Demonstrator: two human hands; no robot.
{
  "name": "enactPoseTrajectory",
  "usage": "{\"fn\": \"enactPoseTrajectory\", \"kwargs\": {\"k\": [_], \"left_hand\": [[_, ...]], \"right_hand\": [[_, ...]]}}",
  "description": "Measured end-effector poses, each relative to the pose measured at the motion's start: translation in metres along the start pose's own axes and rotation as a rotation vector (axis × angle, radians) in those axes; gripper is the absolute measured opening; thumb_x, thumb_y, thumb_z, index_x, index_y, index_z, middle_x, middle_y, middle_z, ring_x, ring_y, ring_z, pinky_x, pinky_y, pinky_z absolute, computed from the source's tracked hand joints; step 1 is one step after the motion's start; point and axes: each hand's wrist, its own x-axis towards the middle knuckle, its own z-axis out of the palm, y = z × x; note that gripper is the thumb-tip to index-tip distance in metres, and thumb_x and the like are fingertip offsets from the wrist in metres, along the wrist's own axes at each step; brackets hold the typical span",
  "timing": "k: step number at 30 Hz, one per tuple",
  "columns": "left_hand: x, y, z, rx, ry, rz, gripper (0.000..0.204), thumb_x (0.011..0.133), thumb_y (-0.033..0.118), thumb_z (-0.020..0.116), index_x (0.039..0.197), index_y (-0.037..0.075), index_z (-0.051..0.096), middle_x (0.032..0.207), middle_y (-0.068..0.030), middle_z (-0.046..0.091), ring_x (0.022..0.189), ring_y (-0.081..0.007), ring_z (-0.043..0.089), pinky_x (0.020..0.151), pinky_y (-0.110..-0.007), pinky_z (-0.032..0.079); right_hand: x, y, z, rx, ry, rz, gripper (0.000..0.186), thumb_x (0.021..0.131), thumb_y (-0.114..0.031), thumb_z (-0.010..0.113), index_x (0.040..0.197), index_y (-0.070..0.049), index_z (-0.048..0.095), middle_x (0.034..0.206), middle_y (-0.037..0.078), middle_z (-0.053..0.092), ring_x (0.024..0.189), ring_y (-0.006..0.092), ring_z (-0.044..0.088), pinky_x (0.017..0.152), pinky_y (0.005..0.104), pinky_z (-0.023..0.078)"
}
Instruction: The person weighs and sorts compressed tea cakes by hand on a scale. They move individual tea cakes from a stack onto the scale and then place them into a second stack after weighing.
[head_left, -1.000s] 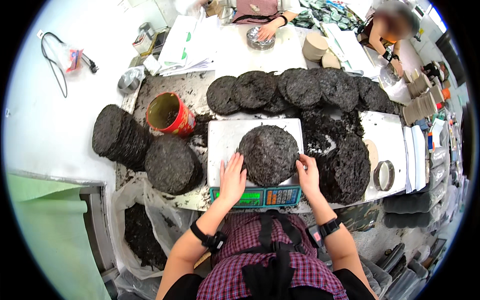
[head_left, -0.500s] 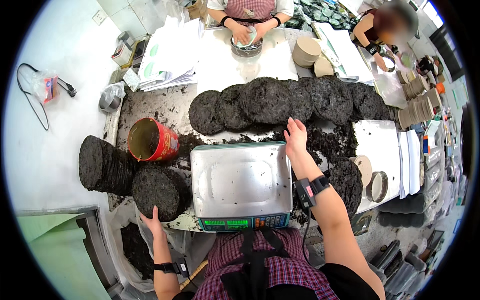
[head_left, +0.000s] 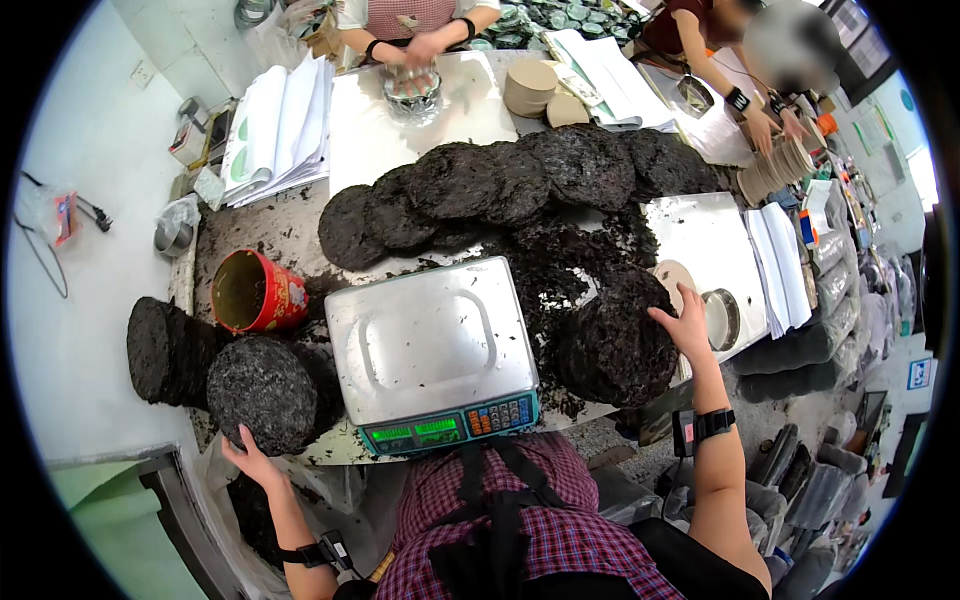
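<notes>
Left hand (head_left: 256, 464) at the near edge of the left pile of dark cakes (head_left: 262, 395), fingers apart, fingertips on the rim; it was on the scale a second ago and has been at this pile since the half-second mark. Right hand (head_left: 688, 328) has come from beside the far row to the right pile (head_left: 618, 345): thumb and fingers spread along its right rim, no pinch seen; how firmly either hand presses, cannot tell. Between them the digital scale (head_left: 425, 340), display lit green; the cake weighing on its steel pan a second ago is off it. Left of the scale, a red can (head_left: 288, 300) tilts, mouth toward the left; a further stack of thin dark cakes (head_left: 160, 350) leans beside it. Right side: a beige disc (head_left: 675, 277) and a metal ring (head_left: 720, 320) on a white sheet, papers (head_left: 778, 265) beyond. Dark crumbs (head_left: 560, 255) strew the tabletop. Farther, overlapping dark cakes in a long row (head_left: 455, 180). Far side: papers (head_left: 275, 130) at left, a beige disc stack (head_left: 530, 87), one co-worker's hands (head_left: 425, 55), blurred, over a shiny dish, another co-worker reaching to beige discs at far right.
</notes>
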Motion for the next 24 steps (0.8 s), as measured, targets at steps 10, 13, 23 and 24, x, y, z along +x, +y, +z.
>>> {"fn": "enactPoseTrajectory", "kwargs": {"k": [10,13,23,24], "left_hand": [[-0.113,0.045,0.098,-0.201,-0.461,0.034,0.055,0.095,0.014,0.053,0.142,0.005,0.026,0.135,-0.0179,0.043,0.125,-0.0231,0.042,0.103,-0.036,0.036],[-0.107,0.056,0.090,-0.197,-0.588,0.193,0.045,0.092,0.005,0.053,0.135,0.002,0.038,0.131,-0.0170,0.048,0.122,-0.0234,0.047,0.102,-0.036,0.038],[-0.131,0.111,0.123,-0.376,-1.156,0.023,0.048,0.092,0.012,0.060,0.135,0.004,0.042,0.128,-0.0106,0.053,0.114,-0.0161,0.050,0.100,-0.032,0.037],[-0.128,0.103,0.127,-0.343,-1.138,0.105,0.049,0.092,0.012,0.061,0.136,0.005,0.040,0.125,-0.0097,0.054,0.112,-0.0151,0.050,0.099,-0.032,0.038]], "right_hand": [[-0.007,-0.004,-0.023,0.347,-0.098,0.055,0.041,0.073,-0.016,0.077,0.101,0.001,0.054,0.098,0.013,0.064,0.088,0.0230,0.062,0.080,0.0336,0.048],[-0.020,-0.049,-0.043,0.881,-0.159,0.163,0.033,0.078,-0.010,0.072,0.104,0.001,0.056,0.098,0.009,0.064,0.088,0.0158,0.060,0.079,0.0294,0.048],[-0.064,-0.260,0.050,1.416,-0.531,0.017,0.039,0.081,-0.012,0.074,0.113,0.000,0.055,0.106,0.009,0.065,0.092,0.0165,0.062,0.082,0.0294,0.051],[-0.068,-0.267,0.059,1.436,-0.593,0.035,0.044,0.081,-0.014,0.074,0.118,-0.001,0.054,0.110,0.010,0.063,0.097,0.0186,0.061,0.086,0.0320,0.050]]}}
